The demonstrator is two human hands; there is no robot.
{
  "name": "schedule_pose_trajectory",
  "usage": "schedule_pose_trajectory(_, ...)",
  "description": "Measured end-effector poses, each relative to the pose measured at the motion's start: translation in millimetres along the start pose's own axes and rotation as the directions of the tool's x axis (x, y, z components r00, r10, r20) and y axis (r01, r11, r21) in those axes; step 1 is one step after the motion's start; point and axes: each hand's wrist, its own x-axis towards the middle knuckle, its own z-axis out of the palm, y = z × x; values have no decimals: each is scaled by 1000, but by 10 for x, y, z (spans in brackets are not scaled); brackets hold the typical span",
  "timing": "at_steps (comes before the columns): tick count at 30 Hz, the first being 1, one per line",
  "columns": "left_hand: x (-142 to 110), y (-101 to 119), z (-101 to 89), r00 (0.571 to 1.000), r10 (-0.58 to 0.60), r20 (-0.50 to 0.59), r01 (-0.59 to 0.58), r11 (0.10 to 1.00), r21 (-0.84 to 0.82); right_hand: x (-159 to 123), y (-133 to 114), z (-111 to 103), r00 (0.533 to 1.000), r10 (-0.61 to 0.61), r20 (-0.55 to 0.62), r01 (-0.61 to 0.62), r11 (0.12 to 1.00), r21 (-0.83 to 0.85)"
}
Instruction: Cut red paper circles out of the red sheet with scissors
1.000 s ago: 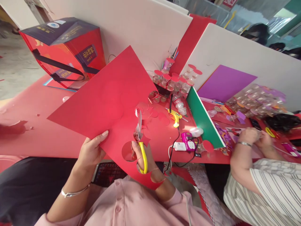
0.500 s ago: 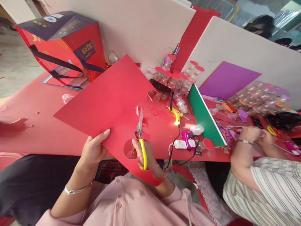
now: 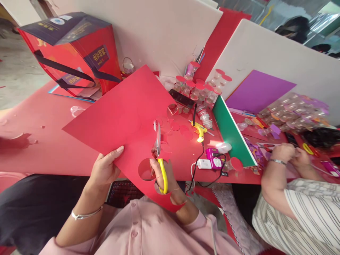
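Note:
A large sheet of red paper (image 3: 117, 109) is held up at a slant over the table's front edge. My left hand (image 3: 107, 166) grips its lower left edge, thumb on top and fingers underneath. Round holes and curved cut-outs run along the sheet's right and lower sides. My right hand (image 3: 164, 173) is closed on the yellow handles of a pair of scissors (image 3: 162, 175), partly hidden by the paper. The metal blades point away from me at the sheet's cut right edge, slightly apart. Several red paper circles (image 3: 187, 132) lie on the table beyond them.
A yellow glue gun (image 3: 199, 131), a phone (image 3: 181, 98) and clear cups with red discs (image 3: 196, 90) are to the right, before a green board (image 3: 233, 131). A red bag (image 3: 71, 56) stands back left. A co-worker's hands (image 3: 289, 156) work at far right.
The red sheet has shifted slightly, its far corner a little lower and to the right. Both hands keep their holds, and the scissors have barely moved.

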Motion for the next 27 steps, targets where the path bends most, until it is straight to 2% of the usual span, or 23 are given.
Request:
schedule_pose_trajectory(4, -2, 48, -7, 1000, -23, 2, 23, 1000, 10, 18, -57, -10, 1000, -26, 17, 25, 998, 50)
schedule_pose_trajectory(10, 16, 125, -9, 999, -27, -23, 28, 998, 48, 22, -29, 22, 999, 45, 8, -46, 985, 166)
schedule_pose_trajectory(17, 47, 199, 2, 999, -49, -20, 50, 997, 60, 7, -35, -31, 999, -39, -18, 41, 988, 150)
schedule_pose_trajectory(21, 133, 254, 32, 999, -51, 13, 51, 998, 29, 68, -110, -85, 998, -59, -21, 61, 988, 139)
schedule_pose_trajectory(27, 366, 439, 111, 992, -53, 116, 54, 999, -3, 215, -194, -158, 995, -103, 0, 101, 977, 187)
